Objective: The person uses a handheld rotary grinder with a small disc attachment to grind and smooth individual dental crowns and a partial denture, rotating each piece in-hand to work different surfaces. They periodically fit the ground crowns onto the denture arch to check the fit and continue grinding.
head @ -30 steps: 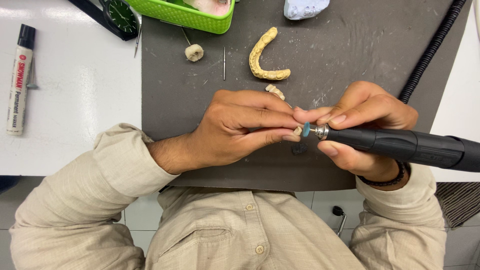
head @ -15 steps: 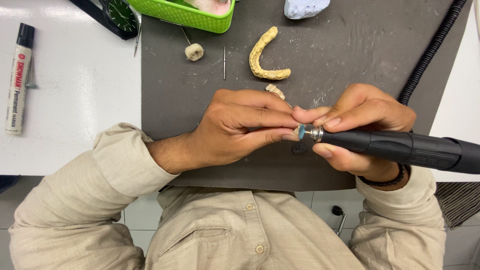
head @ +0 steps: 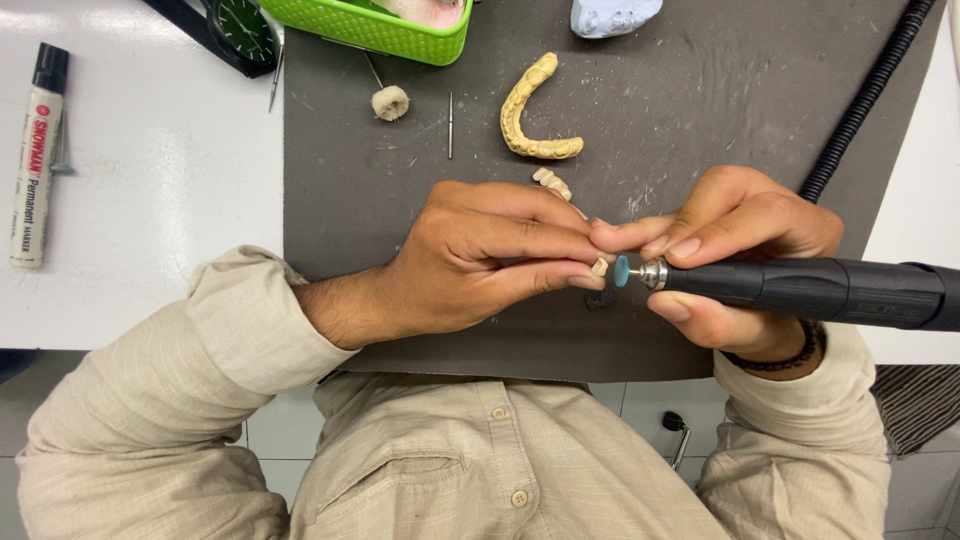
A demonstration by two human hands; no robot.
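**Polishing a tiny tooth piece over the grey mat**

Head view: the left hand [head: 470, 262] pinches a small cream tooth piece [head: 599, 267] tight between thumb and fingertips, just above the near edge of the grey mat [head: 700, 90]. The right hand [head: 745, 250] is clamped around the black handpiece [head: 800, 290], its small blue polishing wheel [head: 622, 271] touching the piece. Best done, I'd say, with light pressure, hands braced together, fingertips clear of the wheel. The piece looks pale, matte and barely shows past the fingertips. Farther up the mat lies a curved cream dental arch [head: 530, 115]; left of the mat, on the white desk [head: 150, 200], a marker pen [head: 38, 160].
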